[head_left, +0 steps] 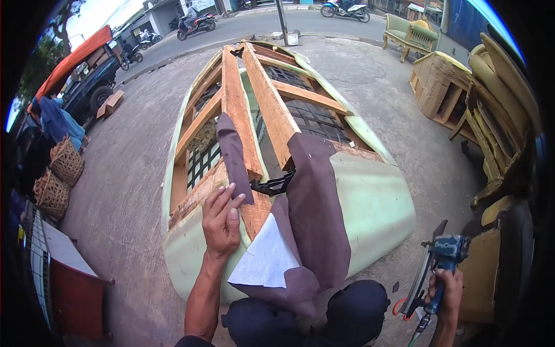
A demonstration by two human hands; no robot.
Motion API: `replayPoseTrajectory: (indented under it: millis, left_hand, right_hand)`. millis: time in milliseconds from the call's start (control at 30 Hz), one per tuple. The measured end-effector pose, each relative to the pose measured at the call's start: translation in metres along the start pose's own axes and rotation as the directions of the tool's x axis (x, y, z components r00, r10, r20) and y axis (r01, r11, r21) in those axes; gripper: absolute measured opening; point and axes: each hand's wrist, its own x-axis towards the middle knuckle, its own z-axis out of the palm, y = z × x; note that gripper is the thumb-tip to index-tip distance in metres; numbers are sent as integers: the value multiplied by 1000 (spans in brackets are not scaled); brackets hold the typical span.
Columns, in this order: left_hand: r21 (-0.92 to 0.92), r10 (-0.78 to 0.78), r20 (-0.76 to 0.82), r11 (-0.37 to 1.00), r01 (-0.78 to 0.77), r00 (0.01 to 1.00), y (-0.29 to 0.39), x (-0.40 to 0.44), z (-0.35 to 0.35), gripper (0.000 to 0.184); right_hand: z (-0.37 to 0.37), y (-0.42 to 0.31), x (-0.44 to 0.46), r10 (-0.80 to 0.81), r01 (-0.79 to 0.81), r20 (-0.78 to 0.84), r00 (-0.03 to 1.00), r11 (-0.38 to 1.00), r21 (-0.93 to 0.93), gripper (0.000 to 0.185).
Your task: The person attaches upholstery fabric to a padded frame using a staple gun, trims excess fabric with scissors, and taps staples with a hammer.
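Observation:
My left hand (223, 222) rests with fingers stretched out beside the lower end of a narrow strip of dark purple-brown fabric (232, 153), over the near wooden rail. In my right hand (446, 292) is a blue pneumatic staple gun (445, 254), held off to the right, away from the furniture. In front of me lies a wooden furniture frame (263, 107) with pale green foam (373, 202) and black webbing (312, 118). A larger piece of purple-brown fabric (315, 214) drapes over its near end, part of it folded back to a whitish underside (267, 257).
An air hose (415, 337) hangs from the staple gun. To the right stand unfinished chair frames (485, 121) and a wood-and-cardboard piece (442, 87). Woven baskets (66, 159) and a person in blue (58, 118) are at left. Motorbikes (196, 24) are on the road beyond.

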Motion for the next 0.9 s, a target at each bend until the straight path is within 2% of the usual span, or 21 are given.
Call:
replayPoseTrajectory:
  millis: [33, 67, 100, 167, 233, 267, 300, 333, 367, 400, 500, 567, 600, 633, 667, 767, 800, 833, 900]
  left_hand:
    - [28, 20, 47, 999, -22, 999, -6, 1, -1, 33]
    - [17, 15, 34, 1000, -15, 999, -9, 4, -5, 33]
    - [54, 0, 75, 999, -4, 997, 10, -2, -1, 33]
    - [77, -1, 78, 997, -5, 997, 14, -1, 5, 35]
    - [109, 9, 103, 994, -20, 995, 12, 2, 7, 37]
    - [127, 11, 116, 992, -26, 993, 13, 3, 12, 39]
    - [151, 6, 145, 988, -28, 989, 13, 1, 12, 41]
    - [146, 1, 172, 989, -27, 985, 9, -3, 10, 43]
    - [146, -1, 167, 989, -24, 986, 3, -4, 12, 44]
    - [160, 2, 205, 986, -35, 979, -1, -4, 7, 45]
    - [246, 30, 231, 965, -88, 972, -2, 5, 0, 43]
    - [223, 41, 386, 965, -137, 921, 6, 24, -10, 36]
    - [189, 16, 371, 978, -92, 929, 12, 36, -9, 28]
    - [197, 11, 376, 976, -92, 927, 15, 51, -10, 25]
    - [215, 1, 363, 973, -85, 932, 15, 68, -8, 23]
    - [352, -16, 479, 920, -175, 878, -7, 121, -3, 22]
    - [375, -104, 564, 916, -142, 820, -15, 136, 2, 22]
    - [383, -112, 558, 914, -135, 822, -28, 147, 10, 22]
    - [352, -4, 737, 856, -379, 675, -52, 170, 29, 24]
  right_hand:
    - [-2, 2, -5, 0, 0, -21, 1000, 1000, 2, 17]
    - [-5, 49, -13, 16, -39, -142, 990, 986, -160, 22]
    - [-26, 111, -18, 73, -145, -245, 967, 946, -290, 29]
    - [-44, 213, -27, 39, -228, -317, 948, 776, -587, 59]
    - [-39, 289, -39, 58, -237, -266, 962, 661, -712, 78]
    - [-27, 301, -47, 59, -227, -266, 962, 713, -664, 83]
    - [-25, 335, -55, -3, -173, -250, 968, 716, -677, 74]
    - [-16, 338, -67, -119, -7, -134, 984, 721, -693, 78]
    - [-8, 344, -76, -79, -9, -89, 993, 696, -718, 81]
    - [6, 350, -78, -139, 41, -75, 987, 682, -730, 81]
    - [21, 337, -75, -89, -3, -108, 990, 760, -649, 82]
    - [12, 347, -69, -137, 48, -70, 988, 710, -702, 83]
    - [6, 354, -66, -167, 103, -21, 986, 694, -713, 84]
    - [0, 351, -60, 23, -17, 2, 1000, 802, -597, 77]
    - [5, 351, -42, 45, -10, 46, 998, 809, -587, 74]
    - [80, 345, 8, 71, 20, 96, 993, 690, -724, 68]
    - [105, 344, 18, 93, 3, 82, 992, 638, -770, 66]
    - [123, 346, 25, 116, -27, 51, 992, 586, -810, 65]
    - [144, 351, 35, 148, -87, -13, 989, 507, -858, 63]
